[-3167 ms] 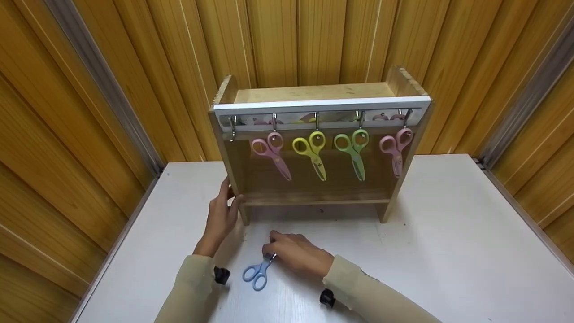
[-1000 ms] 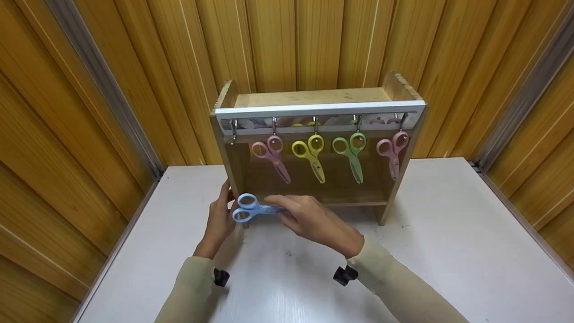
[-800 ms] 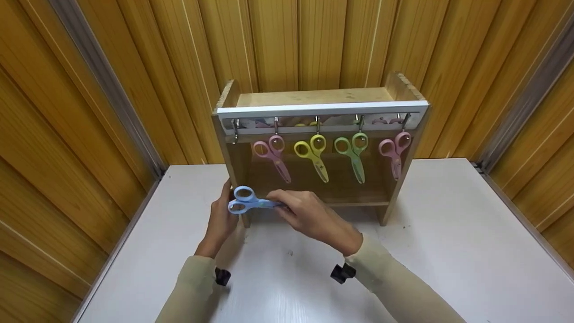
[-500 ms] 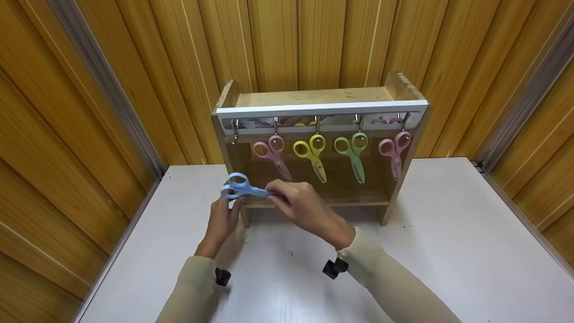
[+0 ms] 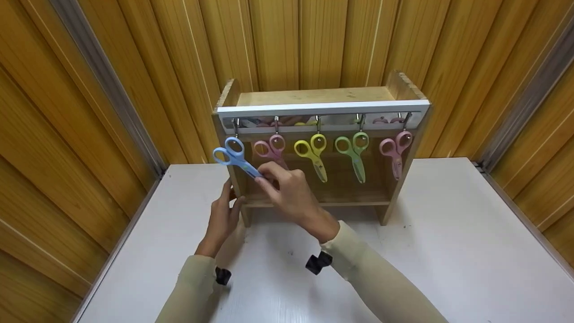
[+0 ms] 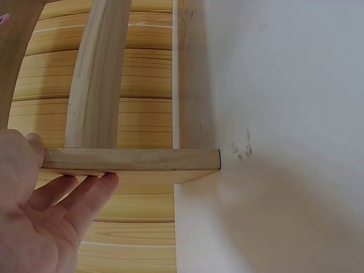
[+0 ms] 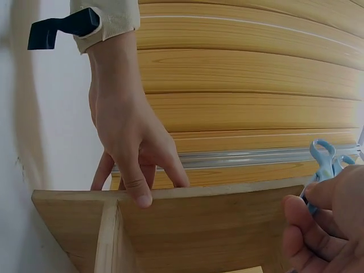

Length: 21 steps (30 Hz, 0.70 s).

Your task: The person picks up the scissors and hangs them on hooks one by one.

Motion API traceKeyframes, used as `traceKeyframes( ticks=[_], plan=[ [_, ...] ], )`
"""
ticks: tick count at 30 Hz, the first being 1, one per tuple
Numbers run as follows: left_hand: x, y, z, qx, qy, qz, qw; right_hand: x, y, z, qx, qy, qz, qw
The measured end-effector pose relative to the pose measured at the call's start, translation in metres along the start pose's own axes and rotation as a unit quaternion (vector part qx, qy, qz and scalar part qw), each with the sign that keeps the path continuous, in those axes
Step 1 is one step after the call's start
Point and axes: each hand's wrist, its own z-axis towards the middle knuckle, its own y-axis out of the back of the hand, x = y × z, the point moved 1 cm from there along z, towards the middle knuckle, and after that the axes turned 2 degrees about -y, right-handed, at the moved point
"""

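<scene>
My right hand (image 5: 293, 193) pinches blue scissors (image 5: 238, 159) by the blade end, with the handle loops up and to the left. One loop overlaps the lower end of the leftmost hook (image 5: 236, 127) in the head view; whether the hook passes through it I cannot tell. My left hand (image 5: 220, 222) grips the left side board (image 6: 136, 159) of a wooden rack (image 5: 314, 96), thumb on one face and fingers on the other. From hooks along the rack's front rail (image 5: 323, 107) hang pink scissors (image 5: 270, 152), yellow scissors (image 5: 315, 162), green scissors (image 5: 354, 157) and another pink pair (image 5: 395, 152).
The rack stands on a white table (image 5: 453, 251). Wood-patterned panels (image 5: 318, 45) enclose the back and both sides, with metal strips (image 5: 107, 85) at the corners. Dark camera mounts (image 5: 319, 263) sit at both wrists.
The right hand picked the blue scissors up from the table. It raised them leftward to the leftmost hook, tilting the loops upward. The left hand stayed on the side board.
</scene>
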Motion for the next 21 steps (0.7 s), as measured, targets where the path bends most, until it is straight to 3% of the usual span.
traceKeyframes(
  ticks=[10,21],
  plan=[
    [0.0,-0.001,0.001,0.003,0.005,0.011,0.9999,-0.003,-0.009,0.002,0.005,-0.066,0.009,0.998],
    [0.0,-0.001,0.001,0.003,0.013,0.01,0.9999,-0.006,-0.015,0.0,-0.009,-0.075,-0.001,0.997]
  ],
)
